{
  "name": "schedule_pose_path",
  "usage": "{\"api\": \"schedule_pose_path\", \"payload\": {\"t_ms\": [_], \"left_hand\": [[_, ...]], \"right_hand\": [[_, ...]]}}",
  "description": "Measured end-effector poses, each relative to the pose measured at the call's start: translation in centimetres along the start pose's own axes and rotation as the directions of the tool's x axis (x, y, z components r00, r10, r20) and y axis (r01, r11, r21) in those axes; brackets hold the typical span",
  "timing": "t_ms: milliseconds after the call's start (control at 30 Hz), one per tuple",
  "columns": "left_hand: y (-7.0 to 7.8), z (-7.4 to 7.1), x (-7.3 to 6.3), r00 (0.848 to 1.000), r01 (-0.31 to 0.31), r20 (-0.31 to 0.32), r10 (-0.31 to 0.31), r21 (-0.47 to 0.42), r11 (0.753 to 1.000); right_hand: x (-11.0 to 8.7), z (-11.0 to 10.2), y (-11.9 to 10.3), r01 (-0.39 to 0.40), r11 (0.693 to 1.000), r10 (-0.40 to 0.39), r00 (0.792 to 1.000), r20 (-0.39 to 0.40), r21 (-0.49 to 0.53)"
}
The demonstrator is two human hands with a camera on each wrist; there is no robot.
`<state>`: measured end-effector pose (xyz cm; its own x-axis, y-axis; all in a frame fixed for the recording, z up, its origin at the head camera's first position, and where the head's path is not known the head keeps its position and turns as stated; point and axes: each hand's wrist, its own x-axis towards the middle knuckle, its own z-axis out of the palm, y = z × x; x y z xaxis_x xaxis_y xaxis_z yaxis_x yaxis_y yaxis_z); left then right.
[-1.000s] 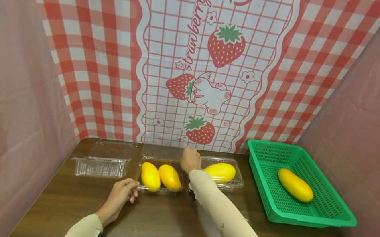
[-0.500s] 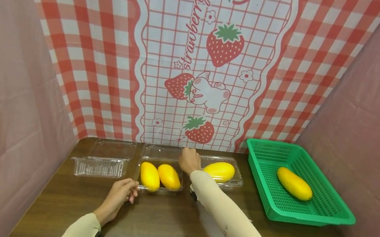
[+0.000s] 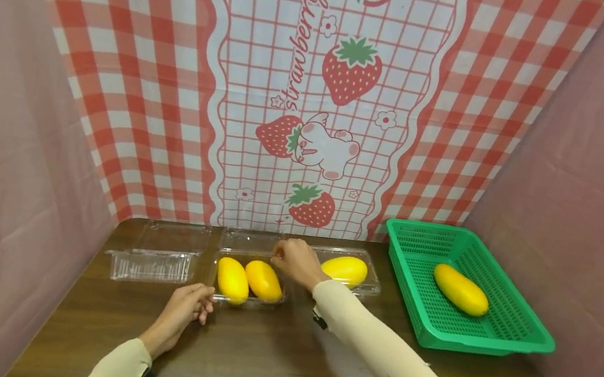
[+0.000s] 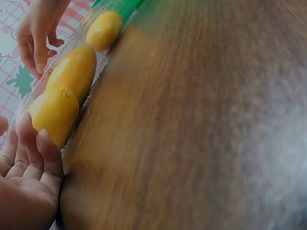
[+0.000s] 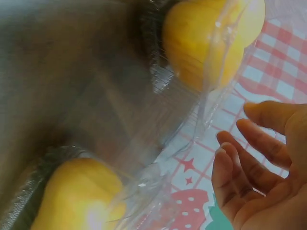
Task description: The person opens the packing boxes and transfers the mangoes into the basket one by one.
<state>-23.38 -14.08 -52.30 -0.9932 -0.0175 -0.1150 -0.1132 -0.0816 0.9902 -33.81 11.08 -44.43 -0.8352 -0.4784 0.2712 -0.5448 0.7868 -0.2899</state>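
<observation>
Two yellow mangoes, a left one [image 3: 233, 280] and a right one [image 3: 264, 281], lie in the middle clear plastic container [image 3: 274, 304]. Its raised lid [image 3: 250, 242] leans back toward the cloth. At the container's front left corner, my left hand [image 3: 180, 313] pinches the rim between thumb and bent fingers. Beside the lid's right edge is my right hand [image 3: 300, 262]; in the right wrist view its relaxed fingers [image 5: 256, 143] are apart from the plastic and hold nothing. Another mango [image 3: 347, 271] sits in a second clear container [image 3: 370, 286], partly behind my right wrist.
A third clear container [image 3: 152, 267] stands at the left, lid folded back, with nothing in it. At the right, a green plastic basket [image 3: 479, 345] holds a longer yellow mango [image 3: 460, 290]. Checked strawberry cloth [image 3: 145, 63] hangs behind the wooden table [image 3: 231, 359].
My right hand has loosened from a fist at the lid's right edge, its fingers now spread and the wrist turned. My left hand stays at the container's corner. The head view has shifted slightly.
</observation>
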Motion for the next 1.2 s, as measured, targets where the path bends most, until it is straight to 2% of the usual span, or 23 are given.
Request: {"api": "schedule_pose_path", "payload": {"t_ms": [267, 467, 633, 867, 1200], "left_hand": [[0.1, -0.2, -0.1, 1.000, 0.017, 0.026, -0.017, 0.009, 1.000], [0.3, -0.5, -0.2, 0.999, 0.006, 0.043, -0.007, 0.030, 1.000], [0.3, -0.6, -0.3, 0.999, 0.011, 0.049, -0.014, 0.044, 0.999], [0.3, -0.7, -0.3, 0.997, 0.016, 0.068, -0.021, 0.067, 0.998], [0.4, -0.9, -0.2, 0.995, -0.010, 0.104, 0.003, 0.061, 0.998]], "right_hand": [[-1.8, 0.1, 0.3, 0.119, 0.993, -0.115, 0.987, 0.112, -0.027], [-2.8, 0.4, 0.1, 0.118, 0.990, -0.104, 0.979, 0.173, -0.073], [-3.3, 0.7, -0.1, 0.123, 0.985, -0.100, 0.979, 0.176, -0.123], [-3.4, 1.1, -0.8, 0.131, 0.982, -0.110, 0.983, 0.150, -0.137], [-3.1, 1.8, -1.9, 0.079, 0.964, -0.057, 0.994, 0.093, -0.252]]}}
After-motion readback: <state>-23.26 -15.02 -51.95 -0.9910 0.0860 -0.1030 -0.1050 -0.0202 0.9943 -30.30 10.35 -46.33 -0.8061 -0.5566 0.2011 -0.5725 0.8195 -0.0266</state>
